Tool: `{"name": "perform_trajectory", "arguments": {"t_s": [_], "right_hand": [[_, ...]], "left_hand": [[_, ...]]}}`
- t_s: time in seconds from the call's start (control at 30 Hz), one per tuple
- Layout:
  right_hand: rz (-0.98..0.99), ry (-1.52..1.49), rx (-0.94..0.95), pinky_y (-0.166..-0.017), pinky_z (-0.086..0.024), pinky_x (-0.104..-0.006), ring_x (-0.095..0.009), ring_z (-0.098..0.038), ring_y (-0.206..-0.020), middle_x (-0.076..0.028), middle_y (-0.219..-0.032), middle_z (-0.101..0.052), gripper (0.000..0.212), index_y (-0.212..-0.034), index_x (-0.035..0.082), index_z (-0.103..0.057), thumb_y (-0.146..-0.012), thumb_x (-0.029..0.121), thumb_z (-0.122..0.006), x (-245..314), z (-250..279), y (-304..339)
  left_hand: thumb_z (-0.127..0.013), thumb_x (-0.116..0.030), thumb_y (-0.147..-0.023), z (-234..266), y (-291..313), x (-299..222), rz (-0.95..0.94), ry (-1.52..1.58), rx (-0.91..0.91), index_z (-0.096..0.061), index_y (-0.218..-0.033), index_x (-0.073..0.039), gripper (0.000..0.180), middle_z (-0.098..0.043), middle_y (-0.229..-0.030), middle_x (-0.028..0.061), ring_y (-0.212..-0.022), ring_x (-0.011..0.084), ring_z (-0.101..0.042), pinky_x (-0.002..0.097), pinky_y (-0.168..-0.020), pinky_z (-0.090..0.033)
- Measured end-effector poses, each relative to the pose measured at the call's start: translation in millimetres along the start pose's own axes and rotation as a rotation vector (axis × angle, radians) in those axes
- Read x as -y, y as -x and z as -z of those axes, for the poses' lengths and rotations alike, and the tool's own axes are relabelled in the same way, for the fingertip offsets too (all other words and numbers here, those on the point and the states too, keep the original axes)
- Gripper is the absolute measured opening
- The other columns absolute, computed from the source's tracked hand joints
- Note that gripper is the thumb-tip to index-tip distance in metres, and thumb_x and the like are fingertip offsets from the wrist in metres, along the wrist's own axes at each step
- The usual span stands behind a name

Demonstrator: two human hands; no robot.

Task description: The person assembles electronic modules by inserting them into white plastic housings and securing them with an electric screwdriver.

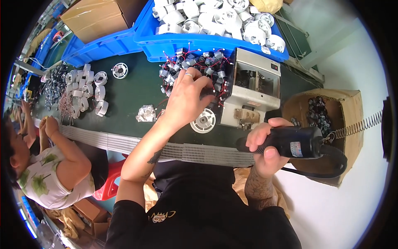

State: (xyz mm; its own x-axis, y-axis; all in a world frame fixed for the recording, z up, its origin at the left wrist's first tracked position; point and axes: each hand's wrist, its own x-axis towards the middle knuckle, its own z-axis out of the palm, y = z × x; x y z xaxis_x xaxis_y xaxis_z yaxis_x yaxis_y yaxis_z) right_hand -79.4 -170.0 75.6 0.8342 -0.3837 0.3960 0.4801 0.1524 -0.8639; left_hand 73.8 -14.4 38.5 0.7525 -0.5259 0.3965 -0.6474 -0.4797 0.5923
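My right hand (267,145) is wrapped around a black electric screwdriver (292,142), which lies sideways and hangs from a coiled spring (358,125). My left hand (190,91), a ring on one finger, reaches over a heap of small silver motors with red wires (176,68). Its thumb and index finger are apart, and the other fingertips are partly hidden. Just below that hand, a round white plastic housing (203,121) lies on the green table. Beside it stands a metal screw feeder (253,89) with an open top.
A blue bin (207,43) full of white housings (215,18) stands behind the motors. White parts (85,89) cluster at left. A cardboard box (352,124) holding dark parts is at right. A perforated grey strip (199,153) edges the table. Another person (58,174) works at left.
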Motion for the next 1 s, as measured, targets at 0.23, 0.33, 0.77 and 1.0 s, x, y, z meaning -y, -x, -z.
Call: {"name": "perform_trajectory", "arguments": {"t_s": [0.23,0.33,0.77,1.0], "right_hand": [[-0.009,-0.188,-0.015,-0.058,-0.049,-0.0308,-0.016,-0.055,-0.063,-0.009,-0.077,-0.057,0.059,-0.121,-0.004,-0.043,-0.075,0.011,-0.076,-1.3,2.5,0.6],[-0.008,-0.174,-0.016,-0.058,-0.049,-0.0307,-0.016,-0.055,-0.063,-0.010,-0.077,-0.057,0.059,-0.120,-0.004,-0.044,-0.074,0.011,-0.077,-0.6,1.5,0.4],[0.025,-0.077,-0.021,-0.055,-0.047,-0.0301,-0.016,-0.053,-0.059,-0.009,-0.076,-0.055,0.060,-0.121,-0.005,-0.042,-0.078,0.022,-0.074,1.5,6.1,-1.4],[0.125,0.026,-0.007,-0.052,-0.046,-0.0297,-0.016,-0.052,-0.057,-0.009,-0.076,-0.053,0.061,-0.120,-0.005,-0.041,-0.083,0.033,-0.070,6.2,13.8,-10.2]], "left_hand": [[-0.077,-0.010,-0.070,4.8,6.9,3.6,-0.131,-0.117,0.078,-0.062,-0.095,-0.006,0.029,-0.062,-0.093,0.0061,-0.093,0.0272,-0.054,0.0407,-0.082,-0.040],[-0.076,-0.010,-0.071,9.0,3.7,1.9,-0.142,-0.046,0.014,-0.062,-0.095,-0.008,0.028,-0.062,-0.084,0.0045,-0.090,0.0257,-0.055,0.0390,-0.080,-0.040],[-0.060,-0.007,-0.077,55.9,8.7,-27.7,-0.517,-0.141,0.427,-0.067,-0.090,-0.005,0.015,-0.062,-0.105,0.0039,-0.101,0.0214,-0.053,0.0339,-0.088,-0.039],[-0.060,-0.004,-0.073,54.1,22.4,-25.1,-0.472,-0.181,0.469,-0.063,-0.099,-0.006,0.026,-0.061,-0.108,0.0076,-0.106,0.0253,-0.054,0.0382,-0.090,-0.042]]}}
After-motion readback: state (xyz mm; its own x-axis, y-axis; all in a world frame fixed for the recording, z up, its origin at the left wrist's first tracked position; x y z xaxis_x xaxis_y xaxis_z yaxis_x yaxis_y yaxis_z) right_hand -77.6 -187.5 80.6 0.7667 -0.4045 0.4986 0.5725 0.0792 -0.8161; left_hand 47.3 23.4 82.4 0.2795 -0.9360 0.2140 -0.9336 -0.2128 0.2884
